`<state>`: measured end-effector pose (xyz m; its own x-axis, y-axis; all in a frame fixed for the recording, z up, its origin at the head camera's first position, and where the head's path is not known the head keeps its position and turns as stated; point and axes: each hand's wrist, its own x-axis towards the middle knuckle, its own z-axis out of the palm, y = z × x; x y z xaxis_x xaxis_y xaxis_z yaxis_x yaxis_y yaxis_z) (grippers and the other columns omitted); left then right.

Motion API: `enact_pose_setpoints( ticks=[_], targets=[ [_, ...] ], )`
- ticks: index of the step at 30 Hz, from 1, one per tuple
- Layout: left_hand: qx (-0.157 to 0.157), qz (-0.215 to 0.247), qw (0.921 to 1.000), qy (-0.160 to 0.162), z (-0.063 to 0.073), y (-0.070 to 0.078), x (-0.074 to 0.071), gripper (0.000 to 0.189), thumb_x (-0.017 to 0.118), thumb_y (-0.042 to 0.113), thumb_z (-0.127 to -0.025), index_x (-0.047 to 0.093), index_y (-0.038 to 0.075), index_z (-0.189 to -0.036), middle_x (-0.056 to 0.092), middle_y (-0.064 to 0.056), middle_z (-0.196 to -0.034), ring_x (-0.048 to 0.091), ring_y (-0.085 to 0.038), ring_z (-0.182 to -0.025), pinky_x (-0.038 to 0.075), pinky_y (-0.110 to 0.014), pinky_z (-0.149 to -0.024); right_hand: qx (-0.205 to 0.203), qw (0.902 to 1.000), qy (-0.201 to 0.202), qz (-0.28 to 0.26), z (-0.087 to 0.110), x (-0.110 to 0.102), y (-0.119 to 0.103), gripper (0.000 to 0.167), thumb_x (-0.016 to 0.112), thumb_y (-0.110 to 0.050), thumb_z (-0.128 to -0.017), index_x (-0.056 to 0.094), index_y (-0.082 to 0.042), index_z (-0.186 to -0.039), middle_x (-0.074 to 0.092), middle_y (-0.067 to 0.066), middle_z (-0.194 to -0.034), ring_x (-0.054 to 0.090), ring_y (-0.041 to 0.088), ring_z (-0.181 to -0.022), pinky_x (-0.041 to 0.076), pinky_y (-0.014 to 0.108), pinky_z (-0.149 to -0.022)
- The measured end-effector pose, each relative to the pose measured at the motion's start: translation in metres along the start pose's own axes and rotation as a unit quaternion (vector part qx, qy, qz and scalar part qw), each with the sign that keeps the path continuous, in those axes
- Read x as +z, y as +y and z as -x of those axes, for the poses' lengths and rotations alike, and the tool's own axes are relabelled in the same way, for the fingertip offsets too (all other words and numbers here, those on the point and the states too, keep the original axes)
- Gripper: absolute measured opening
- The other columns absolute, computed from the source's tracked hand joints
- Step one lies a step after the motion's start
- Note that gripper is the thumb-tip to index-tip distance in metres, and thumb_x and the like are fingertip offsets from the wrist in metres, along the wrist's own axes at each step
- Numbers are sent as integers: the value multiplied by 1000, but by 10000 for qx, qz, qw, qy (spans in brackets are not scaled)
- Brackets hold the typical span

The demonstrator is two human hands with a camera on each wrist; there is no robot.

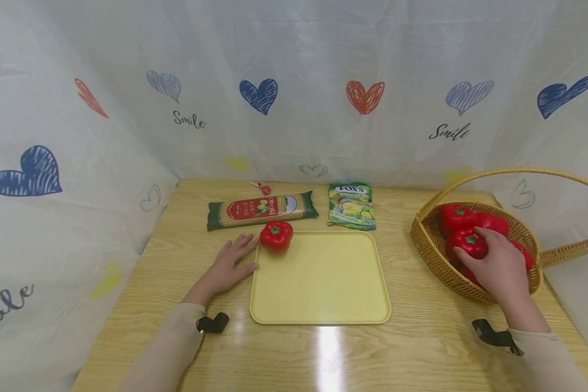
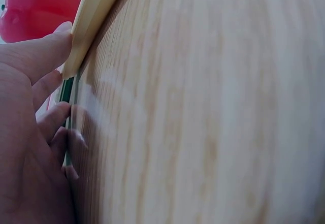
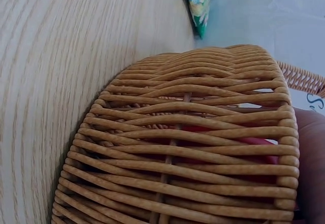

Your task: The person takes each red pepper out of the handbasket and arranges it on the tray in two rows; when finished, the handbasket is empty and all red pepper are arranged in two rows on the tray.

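Observation:
A yellow tray (image 1: 323,283) lies on the table with one red bell pepper (image 1: 276,236) at its back left corner. My left hand (image 1: 230,267) rests beside the tray, its fingers extended and touching the left rim; the left wrist view shows the thumb against the tray's edge (image 2: 89,26). At the right stands a wicker basket (image 1: 431,253) with several red bell peppers in it. Over the basket, my right hand (image 1: 504,267) grips a red bell pepper (image 1: 467,243) between thumb and fingers. The basket's woven side hides most of that hand in the right wrist view.
Behind the tray lie a long pack of spaghetti (image 1: 262,209), a lollipop (image 1: 265,189) and a green Fox's candy bag (image 1: 351,206). The basket's tall handle (image 1: 514,171) arches over its back right. A white printed curtain (image 1: 294,136) borders the table.

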<state>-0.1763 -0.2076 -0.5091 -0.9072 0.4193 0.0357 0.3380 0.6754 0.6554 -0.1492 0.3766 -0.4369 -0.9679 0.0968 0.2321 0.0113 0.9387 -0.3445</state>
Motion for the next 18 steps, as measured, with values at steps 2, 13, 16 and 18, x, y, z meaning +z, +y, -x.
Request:
enact_pose_setpoints(
  ticks=[2,13,16,18],
  targets=[
    [32,-8,10000,23,0,0,0,67,65,35,-100,41,9,-156,29,-15,-165,14,-36,-155,0,-55,-126,24,10000,49,-39,0,0,0,67,74,-32,-91,50,11,-137,51,42,-131,46,60,-118,32,80,-93],
    [114,-50,9999,51,-1,-2,1,67,65,34,-100,41,8,-156,29,-17,-165,14,-37,-155,1,-56,-125,17,9993,187,-325,1,1,-1,67,76,-26,-90,48,9,-140,47,40,-136,44,59,-121,29,82,-95],
    [142,-63,9998,79,-1,-2,1,67,65,34,-100,41,8,-156,29,-17,-164,14,-39,-154,1,-57,-125,-20,9988,252,-423,1,0,-2,67,76,-25,-90,48,8,-140,45,38,-140,43,59,-123,28,82,-96],
    [153,-62,9998,108,0,-2,1,67,65,34,-100,41,7,-156,30,-18,-164,15,-39,-154,2,-58,-125,-29,9984,288,-496,1,1,-3,67,76,-26,-90,48,7,-142,44,37,-142,41,58,-125,28,82,-97]
  ],
)
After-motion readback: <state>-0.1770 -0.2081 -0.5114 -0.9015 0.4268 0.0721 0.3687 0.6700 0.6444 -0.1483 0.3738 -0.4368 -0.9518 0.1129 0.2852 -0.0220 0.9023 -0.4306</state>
